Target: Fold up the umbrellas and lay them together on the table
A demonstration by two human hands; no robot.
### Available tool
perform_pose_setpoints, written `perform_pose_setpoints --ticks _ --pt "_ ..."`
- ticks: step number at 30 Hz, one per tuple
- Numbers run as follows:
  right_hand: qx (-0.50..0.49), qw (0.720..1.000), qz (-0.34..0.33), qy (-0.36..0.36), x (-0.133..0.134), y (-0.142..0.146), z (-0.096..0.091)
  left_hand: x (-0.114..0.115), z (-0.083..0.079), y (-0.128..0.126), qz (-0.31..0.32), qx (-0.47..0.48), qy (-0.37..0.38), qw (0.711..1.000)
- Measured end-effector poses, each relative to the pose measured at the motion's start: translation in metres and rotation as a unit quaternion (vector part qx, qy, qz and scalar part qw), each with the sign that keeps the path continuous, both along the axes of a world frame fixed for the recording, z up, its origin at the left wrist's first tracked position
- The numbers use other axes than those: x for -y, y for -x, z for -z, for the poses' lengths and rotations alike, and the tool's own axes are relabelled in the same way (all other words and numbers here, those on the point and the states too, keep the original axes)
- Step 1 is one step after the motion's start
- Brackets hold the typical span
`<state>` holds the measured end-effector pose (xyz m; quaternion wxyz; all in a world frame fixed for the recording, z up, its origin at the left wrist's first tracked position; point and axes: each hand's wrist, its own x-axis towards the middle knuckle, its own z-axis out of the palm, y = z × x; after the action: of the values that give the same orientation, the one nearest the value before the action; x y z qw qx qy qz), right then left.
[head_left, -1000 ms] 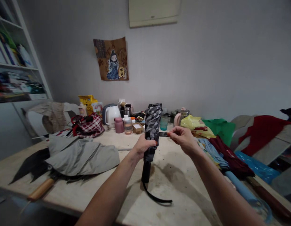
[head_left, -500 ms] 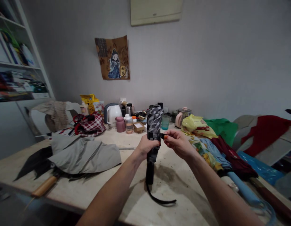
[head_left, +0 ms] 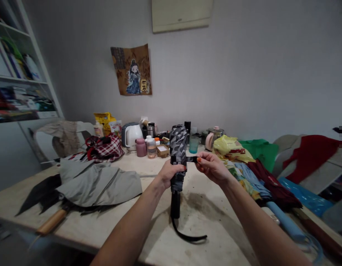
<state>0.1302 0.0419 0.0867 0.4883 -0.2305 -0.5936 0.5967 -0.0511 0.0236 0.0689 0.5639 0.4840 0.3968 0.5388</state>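
A folded grey-and-black patterned umbrella (head_left: 178,145) stands upright over the wooden table (head_left: 212,221), handle down, its black wrist loop (head_left: 187,235) lying on the table. My left hand (head_left: 168,173) is wrapped round the umbrella's lower canopy. My right hand (head_left: 212,167) pinches the black closing strap (head_left: 192,159) and holds it out sideways to the right of the umbrella.
A grey umbrella with a wooden handle (head_left: 90,184) lies at the left. A white kettle (head_left: 131,135), bottles, cups and a plaid bag (head_left: 106,146) crowd the back. Blue, dark red and patterned folded umbrellas (head_left: 267,188) lie at the right. Shelves (head_left: 16,81) stand at the far left.
My right hand brought the strap in close to the umbrella, then drew it a little back out to the right. My left hand kept its grip.
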Motion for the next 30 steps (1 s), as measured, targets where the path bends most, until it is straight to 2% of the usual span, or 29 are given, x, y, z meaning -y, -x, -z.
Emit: perform_pose_setpoints --ticks 4,9,11,15,16,19,20,21,22,25,27,30 --pt "0.01 1.0 -0.011 0.0 -0.001 0.0 0.0 -0.002 0.002 -0.001 -0.035 -0.033 -0.037 0.998" --pt "-0.008 1.0 0.002 0.012 0.001 0.001 -0.003 -0.003 0.003 0.001 -0.024 -0.018 -0.014 0.999" --pt "-0.025 1.0 0.011 0.005 0.004 0.005 -0.003 -0.003 0.002 0.001 -0.033 -0.023 -0.019 0.999" --pt "-0.043 0.999 -0.005 -0.004 0.008 0.013 -0.002 -0.002 0.003 -0.002 -0.013 -0.05 -0.036 0.998" --pt "-0.037 0.999 -0.006 -0.009 0.008 0.015 -0.001 -0.003 0.004 -0.004 -0.044 -0.066 -0.05 0.996" --pt "-0.004 1.0 -0.001 -0.02 0.006 0.018 0.004 -0.005 0.01 -0.009 -0.203 -0.125 -0.101 0.966" --pt "0.003 1.0 -0.002 -0.018 0.006 0.019 0.006 -0.006 0.012 -0.01 -0.224 -0.133 -0.106 0.96" --pt "0.003 1.0 -0.006 -0.013 0.005 0.02 0.008 -0.006 0.013 -0.011 -0.214 -0.129 -0.105 0.963" --pt "-0.007 1.0 -0.012 -0.005 0.004 0.021 0.01 -0.006 0.013 -0.011 -0.176 -0.117 -0.099 0.973" --pt "-0.083 0.996 -0.022 0.022 0.001 0.024 0.015 -0.005 0.012 -0.009 -0.023 -0.075 -0.088 0.993" --pt "-0.136 0.99 -0.013 0.035 -0.001 0.025 0.017 -0.003 0.012 -0.006 0.059 -0.043 -0.096 0.993" --pt "-0.18 0.983 0.001 0.035 -0.003 0.026 0.015 0.0 0.016 -0.01 0.129 0.05 -0.081 0.987"
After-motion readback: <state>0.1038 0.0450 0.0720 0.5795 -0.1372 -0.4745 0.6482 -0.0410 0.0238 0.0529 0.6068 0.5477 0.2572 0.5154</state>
